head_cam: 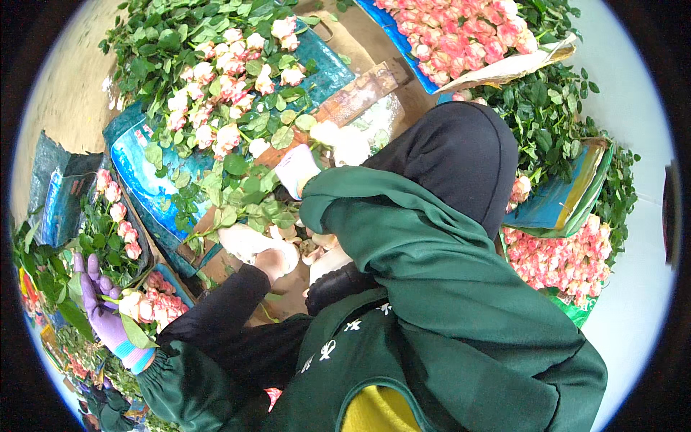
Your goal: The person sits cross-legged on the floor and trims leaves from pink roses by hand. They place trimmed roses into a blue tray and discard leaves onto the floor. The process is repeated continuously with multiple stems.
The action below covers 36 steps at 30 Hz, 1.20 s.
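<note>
My left hand (102, 310), in a purple glove with a striped cuff, is at the lower left, fingers partly curled around the stem of a pale pink rose (136, 306). The bloom lies beside a bunch of pink roses (164, 302). In the centre, my right hand (297, 168) wears a pale glove; its fingers are largely hidden by glare and leaves, so its grip cannot be told. Just beyond it, loose cream-and-pink roses (229, 89) with leafy stems lie over blue sheeting (324, 65).
Packed pink roses (459, 32) in a blue wrapper stand at the upper right, another wrapped bunch (561, 259) at the right. A wet wooden board (356, 94) lies ahead. A dark wrapper (65, 189) is at the left. My shoes (259, 248) are below. Part of another person (108, 405) shows lower left.
</note>
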{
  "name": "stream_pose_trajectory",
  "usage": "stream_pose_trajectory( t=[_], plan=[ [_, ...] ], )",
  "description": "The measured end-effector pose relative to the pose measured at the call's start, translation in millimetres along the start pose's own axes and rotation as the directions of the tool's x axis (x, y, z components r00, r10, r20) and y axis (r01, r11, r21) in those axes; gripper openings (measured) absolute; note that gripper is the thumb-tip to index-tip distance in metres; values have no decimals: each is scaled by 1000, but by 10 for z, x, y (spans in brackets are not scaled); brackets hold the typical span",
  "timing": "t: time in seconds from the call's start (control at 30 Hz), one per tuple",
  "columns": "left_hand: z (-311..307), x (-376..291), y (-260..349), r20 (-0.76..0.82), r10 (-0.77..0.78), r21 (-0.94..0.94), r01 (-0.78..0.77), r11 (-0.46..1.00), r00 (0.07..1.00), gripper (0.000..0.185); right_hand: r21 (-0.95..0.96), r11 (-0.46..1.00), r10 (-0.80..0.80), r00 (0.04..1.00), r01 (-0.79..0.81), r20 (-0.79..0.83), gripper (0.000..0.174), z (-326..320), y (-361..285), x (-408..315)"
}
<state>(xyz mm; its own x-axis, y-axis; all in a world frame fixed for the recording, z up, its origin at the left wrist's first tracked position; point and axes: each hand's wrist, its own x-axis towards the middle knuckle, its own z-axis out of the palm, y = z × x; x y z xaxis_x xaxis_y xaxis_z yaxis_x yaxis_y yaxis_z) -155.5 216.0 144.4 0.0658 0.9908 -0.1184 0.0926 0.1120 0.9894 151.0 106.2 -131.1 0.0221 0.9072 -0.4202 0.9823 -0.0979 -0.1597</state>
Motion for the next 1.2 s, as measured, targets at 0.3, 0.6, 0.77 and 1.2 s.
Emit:
stream_pose_trajectory(
  t=[0.3, 0.6, 0.77, 1.2],
  plan=[
    [-27, 8, -41, 61, 23, 9, -24, 1000, 998, 46, 15, 998, 60, 983, -58, -173, 14, -361, -23, 262],
    [-11, 28, -28, 24, -20, 21, 20, 1000, 1000, 45, 2, 999, 36, 985, -37, 167, 18, -143, -91, 228],
    [21, 83, -41, 24, -30, 58, 28, 998, 999, 42, 175, 973, 177, 973, -150, -149, 15, 0, -48, 478],
    [49, -9, -39, -13, -10, 41, 11, 999, 1000, 43, 91, 995, 31, 997, -38, 71, 18, -385, -187, 119]
  ],
)
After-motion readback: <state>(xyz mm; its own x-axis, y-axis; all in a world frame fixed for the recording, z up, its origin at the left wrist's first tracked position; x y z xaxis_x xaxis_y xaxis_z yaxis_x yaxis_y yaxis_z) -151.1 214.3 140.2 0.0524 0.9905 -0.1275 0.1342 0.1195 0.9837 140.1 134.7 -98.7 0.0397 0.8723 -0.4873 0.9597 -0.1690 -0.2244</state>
